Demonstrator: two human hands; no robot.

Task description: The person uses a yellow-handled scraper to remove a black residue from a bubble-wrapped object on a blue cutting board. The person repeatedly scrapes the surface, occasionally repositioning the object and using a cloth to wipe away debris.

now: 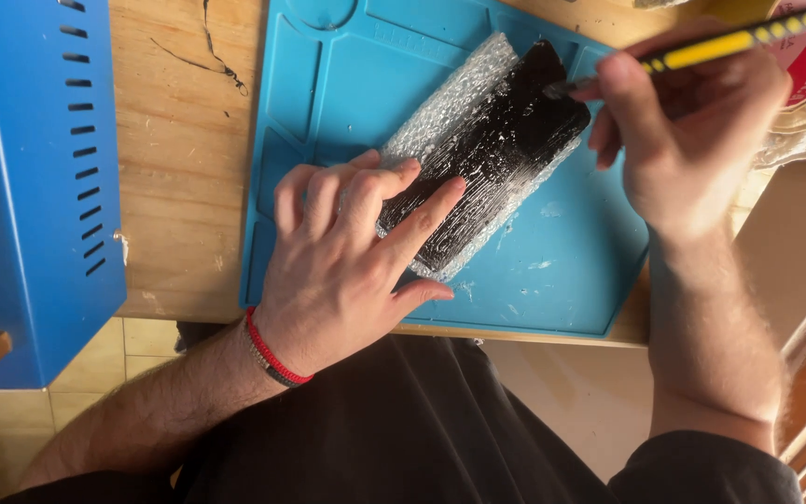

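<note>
1. Pale wood forms the desk [179, 159], marked with dark scribbles and light scratches; tiled floor shows below its near edge.
2. On the desk lies a blue silicone work mat [562, 271] with moulded compartments along its far and left sides, dusted with white flecks.
3. A sheet of bubble wrap [450, 103] lies diagonally on the mat, and a flat black slab, apparently a phone [501, 149], rests on top of it, its surface streaked with white.
4. The left hand [347, 271], a red cord bracelet at its wrist, lies flat with fingers spread, pressing down on the near end of the phone and the wrap.
5. The right hand [692, 131] pinches a yellow-and-black striped tool [729, 39], its dark tip touching the phone's far corner.
6. A blue metal housing with vent slots [30, 187] stands at the left.
</note>
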